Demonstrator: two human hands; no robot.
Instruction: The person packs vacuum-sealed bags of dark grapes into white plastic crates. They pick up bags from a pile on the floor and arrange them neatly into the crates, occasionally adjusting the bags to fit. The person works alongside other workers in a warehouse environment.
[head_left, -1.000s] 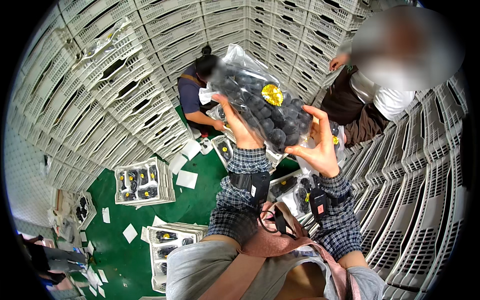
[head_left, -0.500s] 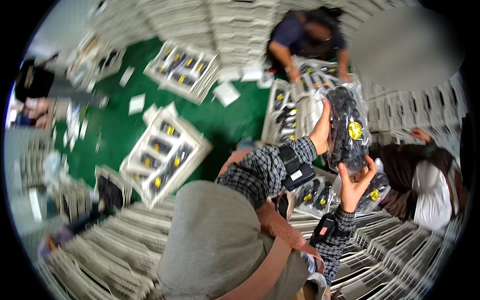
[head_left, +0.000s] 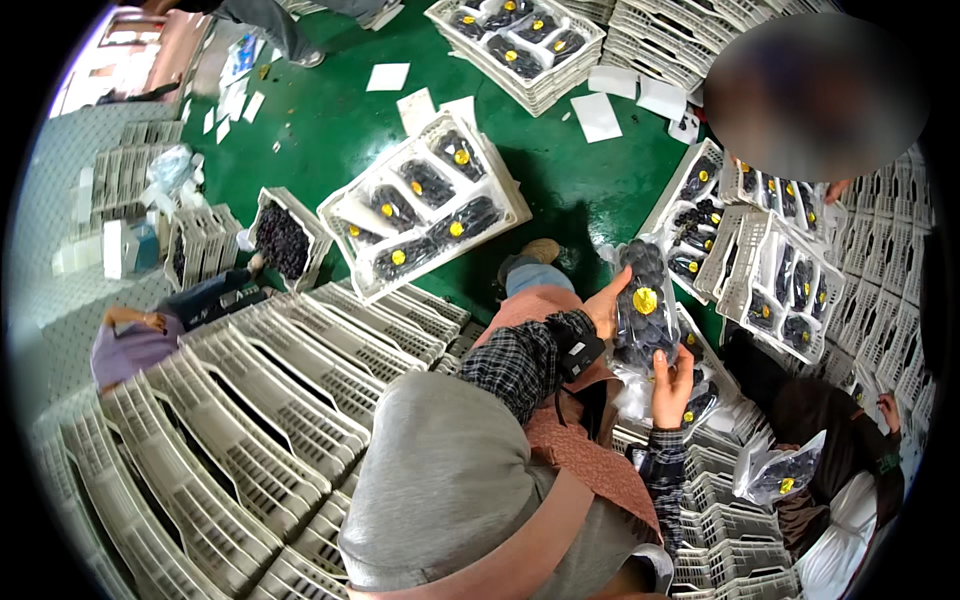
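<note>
A clear plastic bag of dark grapes with a round yellow sticker (head_left: 645,312) is held between both my hands above my lap. My left hand (head_left: 604,306) grips the bag's left side, the plaid sleeve and a dark wrist device behind it. My right hand (head_left: 672,385) holds the bag from below, fingers spread on its lower edge. Under the bag lies a pale crate (head_left: 712,372) with more bagged grapes.
Pale plastic crates (head_left: 250,420) are stacked at my left. On the green floor stand crates of bagged grapes (head_left: 425,205) and one crate of loose dark grapes (head_left: 283,238). Other people sit at the left (head_left: 140,340), lower right (head_left: 850,470) and top right.
The view has swung down and turned. The bag, held high overhead a second ago, has come down in front of my lap, both hands still on it.
</note>
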